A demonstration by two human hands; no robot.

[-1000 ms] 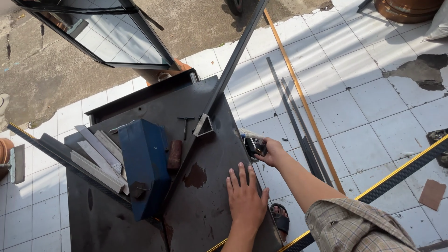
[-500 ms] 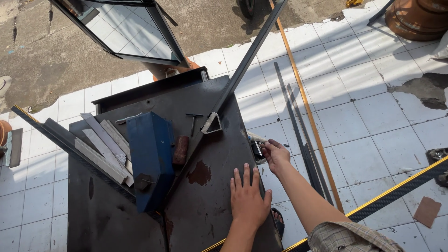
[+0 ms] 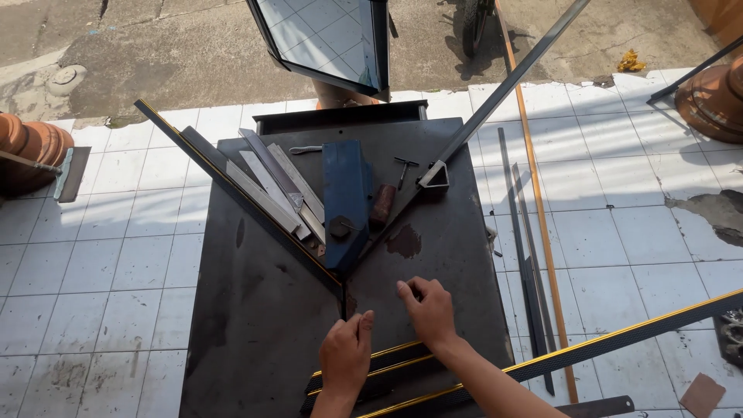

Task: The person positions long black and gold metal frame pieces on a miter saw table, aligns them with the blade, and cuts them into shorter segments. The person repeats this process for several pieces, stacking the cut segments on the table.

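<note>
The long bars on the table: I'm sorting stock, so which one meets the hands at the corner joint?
The black yellow-edged bar running from upper left; its lower end reaches the left hand. The bare metal strips stop short.

A blue clamp block lies on the dark table beside loose metal strips and a brown-handled tool. Clay pots stand at left on the white tiles; a mirror leans beyond the table.

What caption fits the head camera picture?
Two bare hands, left hand and right hand, at the corner joint on a metal table.
</note>
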